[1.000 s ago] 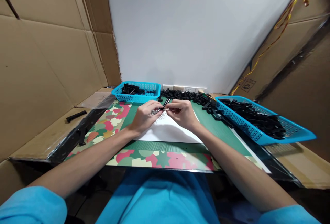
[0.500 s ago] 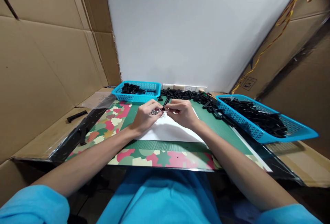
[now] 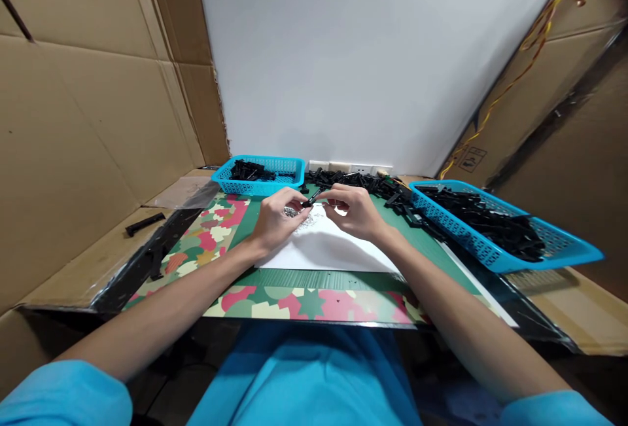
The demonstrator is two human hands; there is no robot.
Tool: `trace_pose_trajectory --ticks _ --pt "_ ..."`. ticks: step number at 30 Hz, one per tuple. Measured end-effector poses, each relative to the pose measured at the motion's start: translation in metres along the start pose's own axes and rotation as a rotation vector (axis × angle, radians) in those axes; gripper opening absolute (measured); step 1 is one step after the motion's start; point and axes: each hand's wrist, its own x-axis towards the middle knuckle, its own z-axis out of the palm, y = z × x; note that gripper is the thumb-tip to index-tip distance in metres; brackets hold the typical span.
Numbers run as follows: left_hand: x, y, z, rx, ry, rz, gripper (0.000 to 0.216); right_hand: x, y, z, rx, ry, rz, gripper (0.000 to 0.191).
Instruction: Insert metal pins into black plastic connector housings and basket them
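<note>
My left hand pinches a small, narrow black plastic part between thumb and fingers, its far end tilted up and away. My right hand is just to the right, fingers curled, with the index fingertip close to the part's far end. Whatever lies inside the right hand's fingers is too small to make out. Below both hands a white sheet of paper lies on the green mat. Tiny silvery metal pieces are heaped on the sheet beside my left hand, which partly hides them.
A blue basket with black parts stands at the back left. A larger blue basket full of black parts is at the right. Loose black parts pile along the wall. One black part lies on the cardboard at left.
My right hand has drawn slightly right, away from my left hand. The thin silvery item at its fingertips no longer shows clearly. My left hand keeps the black part, now more in view.
</note>
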Motion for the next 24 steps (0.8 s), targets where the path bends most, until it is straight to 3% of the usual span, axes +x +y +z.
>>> trace_pose_trajectory --ticks 6,10,12,16,19,24 --pt "-0.005 -0.003 0.006 -0.083 -0.121 -0.089 0.014 0.004 0.002 -0.011 -0.052 0.000 -0.040 0.030" --pt "-0.009 -0.004 0.009 -0.031 -0.229 -0.097 0.013 0.002 0.016 -0.013 -0.223 -0.101 -0.092 0.027" --pt "-0.010 -0.006 0.010 0.012 -0.256 -0.080 0.013 0.001 0.022 -0.011 -0.238 -0.113 -0.040 0.023" --pt "-0.012 -0.008 0.011 0.078 -0.278 -0.056 0.014 -0.001 0.022 0.002 0.082 0.023 0.229 0.016" --pt "-0.013 -0.009 0.011 0.094 -0.298 -0.065 0.012 -0.001 0.017 0.015 0.364 0.005 0.340 0.024" --pt "-0.013 -0.008 0.011 0.085 -0.316 -0.048 0.011 -0.003 0.015 0.030 0.356 -0.055 0.376 0.028"
